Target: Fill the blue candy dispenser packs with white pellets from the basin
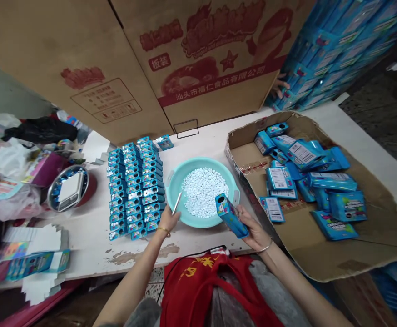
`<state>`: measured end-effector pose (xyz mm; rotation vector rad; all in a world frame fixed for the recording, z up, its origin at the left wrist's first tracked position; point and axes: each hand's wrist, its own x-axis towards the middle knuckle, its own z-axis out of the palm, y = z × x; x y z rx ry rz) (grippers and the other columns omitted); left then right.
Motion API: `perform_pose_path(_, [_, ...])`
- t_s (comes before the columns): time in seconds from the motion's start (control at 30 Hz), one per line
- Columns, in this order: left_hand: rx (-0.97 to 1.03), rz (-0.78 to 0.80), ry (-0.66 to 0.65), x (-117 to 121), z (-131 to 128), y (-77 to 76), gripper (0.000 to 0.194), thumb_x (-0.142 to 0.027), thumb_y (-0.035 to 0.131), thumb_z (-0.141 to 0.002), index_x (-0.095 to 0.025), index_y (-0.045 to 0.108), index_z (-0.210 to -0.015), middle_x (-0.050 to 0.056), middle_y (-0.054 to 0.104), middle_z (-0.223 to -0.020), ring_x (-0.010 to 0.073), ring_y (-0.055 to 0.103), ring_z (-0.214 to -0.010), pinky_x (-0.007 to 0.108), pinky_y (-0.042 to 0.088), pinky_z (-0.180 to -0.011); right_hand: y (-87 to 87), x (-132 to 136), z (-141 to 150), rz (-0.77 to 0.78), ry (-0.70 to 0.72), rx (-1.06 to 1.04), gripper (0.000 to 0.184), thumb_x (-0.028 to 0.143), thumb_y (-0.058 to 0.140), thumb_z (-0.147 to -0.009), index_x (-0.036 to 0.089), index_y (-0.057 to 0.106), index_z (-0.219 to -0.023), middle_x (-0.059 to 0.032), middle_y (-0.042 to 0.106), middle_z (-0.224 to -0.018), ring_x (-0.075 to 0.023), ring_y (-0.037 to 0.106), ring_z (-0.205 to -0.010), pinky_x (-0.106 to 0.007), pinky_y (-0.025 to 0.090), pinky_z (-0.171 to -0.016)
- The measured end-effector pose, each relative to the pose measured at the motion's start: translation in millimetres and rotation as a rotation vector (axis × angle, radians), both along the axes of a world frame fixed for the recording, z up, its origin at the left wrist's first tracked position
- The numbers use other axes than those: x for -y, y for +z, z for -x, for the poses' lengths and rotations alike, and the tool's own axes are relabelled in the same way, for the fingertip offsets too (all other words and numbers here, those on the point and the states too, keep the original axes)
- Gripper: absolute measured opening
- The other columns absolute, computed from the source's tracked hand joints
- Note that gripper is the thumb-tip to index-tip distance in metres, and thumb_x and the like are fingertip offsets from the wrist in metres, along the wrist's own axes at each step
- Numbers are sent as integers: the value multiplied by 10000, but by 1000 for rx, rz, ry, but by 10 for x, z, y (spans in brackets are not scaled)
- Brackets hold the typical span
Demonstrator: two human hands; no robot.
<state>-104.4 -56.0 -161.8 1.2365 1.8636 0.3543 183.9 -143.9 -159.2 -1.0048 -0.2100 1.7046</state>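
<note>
My left hand [169, 221] is closed around a slim pale stick-like tool [177, 203] at the left rim of a turquoise plastic basin [175, 181]. Small round white candies [203, 193] lie heaped inside the basin. Over the basin's lower right rim, my right hand [254, 229] grips a blue candy box [231, 217], tilted, with a dark round hole in its upper end. Rows of similar blue boxes [135, 186] stand packed together to the left, several with white candies on their tops. One more box [165, 142] sits apart behind the rows.
On the right, a cut-down cardboard carton [300, 247] holds loose blue boxes. Large printed cartons [215, 59] wall off the back. Another person's hand [279, 86] touches wrapped blue packs [324, 59]. At left are a metal bowl [53, 190] and flat cardboard pieces [47, 238].
</note>
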Motion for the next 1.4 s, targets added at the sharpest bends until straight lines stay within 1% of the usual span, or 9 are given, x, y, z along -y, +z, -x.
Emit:
perform_pose_path(0.17, [-497, -17, -465, -280, -54, 260, 293, -436, 514, -874, -181, 554, -1015, 81, 640, -782, 266, 641, -782, 320, 434, -672, -162, -107, 2, 60, -4, -81, 291, 480, 634, -803, 260, 657, -992, -22, 749, -931, -189, 703, -745, -332, 590, -633])
perform_pose_path(0.3, [-551, -118, -678, -594, -440, 67, 305, -188, 330, -941, -175, 475, -1209, 139, 598, -1104, 263, 609, -977, 337, 450, -771, -232, -190, 1, 84, -64, -129, 195, 387, 664, -806, 270, 681, -961, 14, 752, -935, -172, 706, -793, -321, 600, -684])
perform_pose_path(0.43, [-575, -123, -704, -790, -731, -362, 446, -36, 227, -897, -125, 442, -1278, 194, 502, -1230, 286, 533, -1111, 401, 439, -888, -244, -368, -15, 31, -101, -66, 196, 354, 651, -817, 299, 665, -1005, 43, 728, -1055, -165, 683, -957, -356, 576, -840])
perform_pose_path(0.57, [-486, -122, -749, -685, -819, -649, 485, -1, 265, -868, -126, 403, -1315, 198, 456, -1293, 285, 483, -1180, 413, 423, -951, -269, -452, -60, 62, -139, -41, 232, 408, 634, -821, 331, 649, -1039, 56, 715, -1088, -152, 677, -954, -336, 577, -811])
perform_pose_path(0.77, [-257, -111, -838, -364, -970, -801, 529, 24, 408, -773, -128, 426, -1279, 168, 504, -1263, 248, 530, -1135, 368, 433, -974, -184, -418, -74, 18, -134, 105, 416, 380, 720, -736, 328, 589, -1128, 28, 688, -1143, -185, 647, -1033, -392, 533, -907])
perform_pose_path(0.9, [-123, -126, -831, -337, -976, -790, 519, -66, 500, -784, -136, 401, -1288, 140, 506, -1301, 231, 522, -1168, 358, 424, -1013, -120, -416, -102, -62, -172, 389, 489, 344, 784, -667, 276, 555, -1093, -17, 689, -1103, -215, 638, -1031, -436, 492, -954])
perform_pose_path(1.07, [91, -213, -822, -519, -722, -450, 386, -212, 538, -850, -173, 454, -1224, 105, 559, -1244, 224, 537, -1141, 369, 429, -1000, -230, -387, -185, -198, -214, 797, 469, 367, 752, -706, 227, 538, -1099, -69, 649, -1101, -220, 614, -1009, -408, 484, -937])
perform_pose_path(1.3, [131, -313, -1015, -785, -461, 600, 307, -304, 511, -897, -174, 495, -1175, 94, 609, -1145, 204, 575, -1032, 346, 464, -909, -237, -592, -160, -325, -82, 1191, 342, 340, 615, -808, 214, 551, -1120, -87, 634, -1067, -252, 598, -984, -435, 473, -895])
perform_pose_path(1.4, [50, -292, -1148, -873, -505, 934, 290, -284, 512, -895, -182, 496, -1167, 90, 611, -1151, 202, 578, -1034, 342, 467, -901, -202, -685, -85, -410, -28, 1233, 332, 290, 573, -816, 215, 545, -1138, -96, 635, -1103, -263, 599, -1024, -441, 473, -910])
